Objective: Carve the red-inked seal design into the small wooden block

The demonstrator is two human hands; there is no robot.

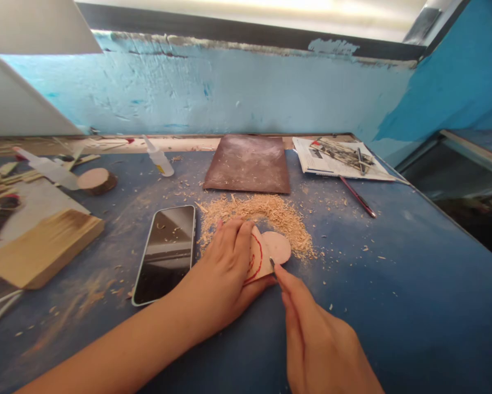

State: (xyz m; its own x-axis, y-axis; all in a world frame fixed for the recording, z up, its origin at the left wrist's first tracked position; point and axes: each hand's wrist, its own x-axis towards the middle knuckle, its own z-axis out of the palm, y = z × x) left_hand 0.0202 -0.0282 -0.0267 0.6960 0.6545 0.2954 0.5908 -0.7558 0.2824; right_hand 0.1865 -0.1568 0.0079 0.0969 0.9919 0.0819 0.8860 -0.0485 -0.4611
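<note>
My left hand [231, 262] is closed over a pale flat piece of wood [266, 265] marked with red curved lines, pressing it near the table. Its thumb runs along the near edge. A rounded pale part [277, 247] shows at the right of the piece; whether it is joined to the wood or a separate disc, I cannot tell. In my right hand [311, 323] is a small carving knife [272, 264], its thin dark tip against the wood's right edge. My fingers hide its handle. Wood shavings [262, 210] curve around the far side of the piece.
A phone [166, 254] lies left of my left hand. Brown sandpaper [248, 164] is at the back. Glue bottles [160, 158], a wood slice [97, 180] and a wooden block [44, 249] are leftward. A pencil [357, 197] and a littered booklet [311, 158] are at right.
</note>
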